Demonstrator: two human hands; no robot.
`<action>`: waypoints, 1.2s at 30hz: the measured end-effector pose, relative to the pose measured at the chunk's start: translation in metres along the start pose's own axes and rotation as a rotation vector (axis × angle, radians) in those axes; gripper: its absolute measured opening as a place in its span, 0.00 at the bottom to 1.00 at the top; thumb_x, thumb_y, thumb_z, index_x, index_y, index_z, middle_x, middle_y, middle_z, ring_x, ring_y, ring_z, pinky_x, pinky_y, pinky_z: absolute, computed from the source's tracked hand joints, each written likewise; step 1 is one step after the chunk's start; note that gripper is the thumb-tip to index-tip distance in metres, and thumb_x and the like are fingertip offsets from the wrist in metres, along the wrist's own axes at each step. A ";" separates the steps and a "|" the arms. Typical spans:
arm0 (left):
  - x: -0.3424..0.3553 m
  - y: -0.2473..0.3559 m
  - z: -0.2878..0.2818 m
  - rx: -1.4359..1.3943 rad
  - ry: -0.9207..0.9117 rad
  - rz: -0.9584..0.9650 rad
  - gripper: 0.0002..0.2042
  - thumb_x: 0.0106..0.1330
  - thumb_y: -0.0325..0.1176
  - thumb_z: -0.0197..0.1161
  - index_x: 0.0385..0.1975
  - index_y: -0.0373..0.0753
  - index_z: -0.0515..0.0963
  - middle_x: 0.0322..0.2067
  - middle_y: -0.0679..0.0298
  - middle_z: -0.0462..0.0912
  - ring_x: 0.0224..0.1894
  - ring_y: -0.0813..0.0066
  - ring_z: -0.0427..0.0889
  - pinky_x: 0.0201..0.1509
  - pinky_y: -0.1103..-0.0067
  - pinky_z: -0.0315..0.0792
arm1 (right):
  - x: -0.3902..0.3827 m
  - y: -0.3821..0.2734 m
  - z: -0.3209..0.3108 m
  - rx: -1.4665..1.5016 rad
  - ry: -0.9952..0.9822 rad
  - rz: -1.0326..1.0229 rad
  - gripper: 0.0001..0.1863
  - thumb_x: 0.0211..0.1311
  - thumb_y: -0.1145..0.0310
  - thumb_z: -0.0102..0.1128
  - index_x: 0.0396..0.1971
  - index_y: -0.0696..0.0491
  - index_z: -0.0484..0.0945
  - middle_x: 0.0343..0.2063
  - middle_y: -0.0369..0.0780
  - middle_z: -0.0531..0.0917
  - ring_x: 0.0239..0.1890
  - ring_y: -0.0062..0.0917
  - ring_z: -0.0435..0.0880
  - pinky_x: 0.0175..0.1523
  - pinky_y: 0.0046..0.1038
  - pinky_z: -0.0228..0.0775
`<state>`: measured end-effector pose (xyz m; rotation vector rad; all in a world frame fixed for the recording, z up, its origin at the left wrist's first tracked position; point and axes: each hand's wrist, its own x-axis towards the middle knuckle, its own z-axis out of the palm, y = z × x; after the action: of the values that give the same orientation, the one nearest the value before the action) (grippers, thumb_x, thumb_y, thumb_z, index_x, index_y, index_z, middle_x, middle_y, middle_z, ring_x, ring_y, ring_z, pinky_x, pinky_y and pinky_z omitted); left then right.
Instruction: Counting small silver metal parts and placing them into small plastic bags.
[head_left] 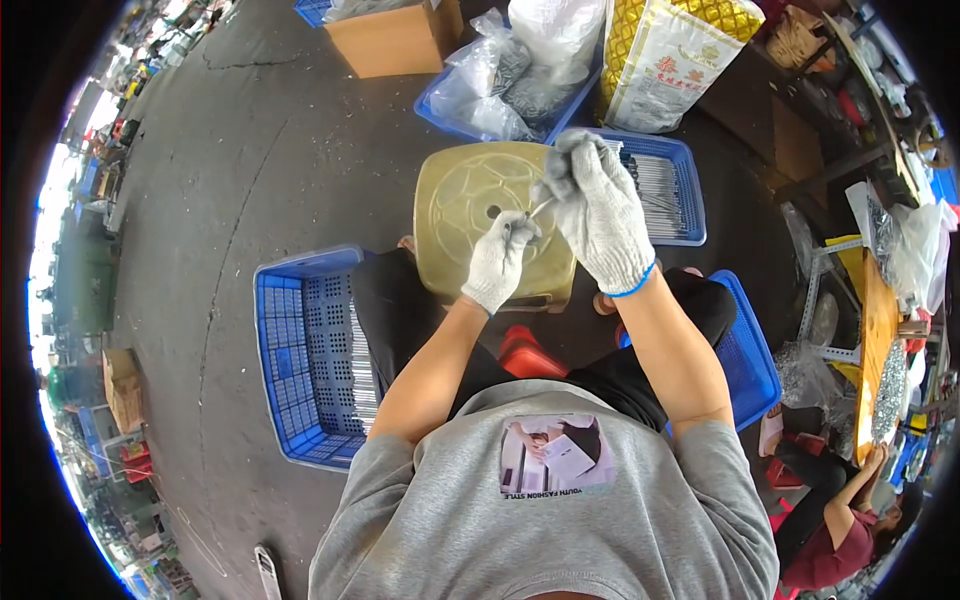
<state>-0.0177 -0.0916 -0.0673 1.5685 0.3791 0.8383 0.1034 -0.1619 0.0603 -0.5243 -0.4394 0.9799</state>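
Note:
Both of my hands wear white knitted gloves with grey on the fingers. My left hand (505, 250) is closed on a thin metal rod (543, 206) over a translucent yellow plastic stool top (455, 200). My right hand (595, 205), higher and to the right, is closed around the same rod, its fingers curled and partly hiding what they hold. Beyond it, a blue tray (690, 190) holds many thin metal rods. At the left, a blue perforated crate (290, 360) holds more rods along its right side, beside my leg.
A blue crate (435, 110) of plastic bags, a cardboard box (385, 40) and a yellow-white sack (670, 70) lie ahead. Another blue crate (750, 350) is by my right leg. At right are shelving with a wooden board (872, 350) and a seated person (830, 550) in dark red.

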 end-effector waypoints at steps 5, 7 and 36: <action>-0.002 -0.004 -0.005 0.008 -0.012 -0.015 0.12 0.63 0.17 0.50 0.44 0.36 0.71 0.32 0.65 0.79 0.32 0.79 0.76 0.40 0.84 0.71 | 0.004 0.012 -0.004 -0.032 0.026 0.004 0.06 0.71 0.68 0.51 0.41 0.53 0.74 0.30 0.37 0.74 0.29 0.18 0.68 0.40 0.24 0.68; -0.002 -0.003 -0.005 0.012 -0.019 -0.035 0.12 0.63 0.17 0.50 0.44 0.36 0.71 0.31 0.65 0.79 0.32 0.78 0.76 0.40 0.84 0.71 | 0.007 0.013 -0.009 -0.021 0.034 0.005 0.06 0.71 0.68 0.51 0.40 0.53 0.74 0.30 0.37 0.74 0.29 0.18 0.68 0.40 0.24 0.67; 0.000 0.013 -0.009 0.233 -0.046 -0.058 0.14 0.61 0.20 0.52 0.48 0.34 0.72 0.37 0.62 0.81 0.34 0.71 0.79 0.39 0.78 0.73 | 0.000 0.026 0.013 -0.258 0.017 -0.048 0.06 0.69 0.73 0.49 0.40 0.57 0.74 0.31 0.39 0.75 0.28 0.18 0.69 0.36 0.18 0.65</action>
<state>-0.0268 -0.0881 -0.0554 1.7805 0.5009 0.7311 0.0786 -0.1477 0.0549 -0.7503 -0.5646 0.8773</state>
